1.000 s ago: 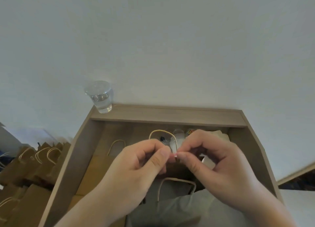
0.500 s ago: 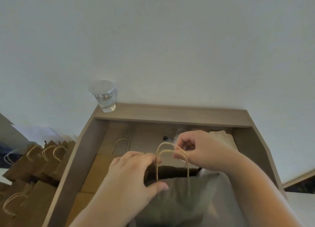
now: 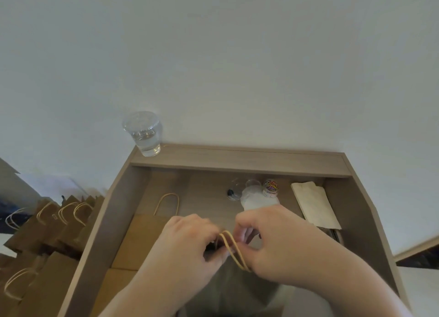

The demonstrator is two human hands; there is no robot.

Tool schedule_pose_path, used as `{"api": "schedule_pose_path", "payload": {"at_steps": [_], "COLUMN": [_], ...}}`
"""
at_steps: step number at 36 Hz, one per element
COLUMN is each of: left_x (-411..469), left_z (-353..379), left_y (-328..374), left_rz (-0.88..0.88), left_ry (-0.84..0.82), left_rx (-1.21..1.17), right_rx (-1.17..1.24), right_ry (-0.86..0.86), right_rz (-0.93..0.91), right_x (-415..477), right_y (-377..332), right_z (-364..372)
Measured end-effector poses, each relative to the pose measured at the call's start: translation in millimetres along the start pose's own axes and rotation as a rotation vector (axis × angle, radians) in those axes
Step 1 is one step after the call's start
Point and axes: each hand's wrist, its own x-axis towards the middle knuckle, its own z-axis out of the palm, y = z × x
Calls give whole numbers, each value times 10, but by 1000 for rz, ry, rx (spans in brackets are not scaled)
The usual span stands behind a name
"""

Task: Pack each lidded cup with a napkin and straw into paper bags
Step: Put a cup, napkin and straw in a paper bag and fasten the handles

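Pinching the top of a bag [image 3: 228,283] together, both hands worked at its mouth at the near edge of the desk [image 3: 206,181]. The left hand [image 3: 190,243] had its fingers curled shut on the bag's rim, thumb pressed against the paper, apparently to keep the opening closed. The right hand [image 3: 273,243] closed thumb and forefinger near the two twine handles [image 3: 234,247], which lay side by side between the hands; I judged it was gathering them so the bag could be lifted as one. Whether a cup, napkin and straw were inside could not be seen.

A spare flat bag [image 3: 145,236] lay left of the hands, handle pointing far. A stack of napkins [image 3: 313,205] sat at the right, within easy reach. Clear cups [image 3: 255,197] and a small tub of coloured clips [image 3: 270,188] stood just beyond the hands. One lidded cup [image 3: 143,133], part full of water, stood on the far left corner of the ledge, not yet packed.

The desk was pale wood with raised sides, set against a plain white wall. Filled bags [image 3: 52,224] stood in rows off to the left, lower down.
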Motion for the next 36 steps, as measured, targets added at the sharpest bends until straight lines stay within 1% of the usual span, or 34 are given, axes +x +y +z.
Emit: {"api": "schedule_pose_path", "payload": {"at_steps": [3,6,12,17,21,28,31,36], "left_x": [-15,-45,-65,-85,-84,-81,-78,-75], "left_z": [-4,-4,-8,-8,-27,-32,-31,-26], "left_y": [-1,-18,0,-2,10,-7,-19,-17], "left_rz": [26,51,99,132,180,193,192,206], "left_ry": [2,-18,95,91,128,89,71,85], "left_rx": [0,-4,-13,4,19,47,49,39], "right_rx": [-61,-63,-60,-81,-72,-172,-217,-232], "right_ry": [39,17,-3,17,-4,45,41,23], "right_rz": [-4,-4,-8,-9,0,-4,2,32], "right_x": [-9,-1,-21,-44,-70,-122,-107,-114], "right_y": [-36,-55,-66,-84,-97,-150,-173,-160], "right_z": [23,23,13,3,-15,4,51,59]}}
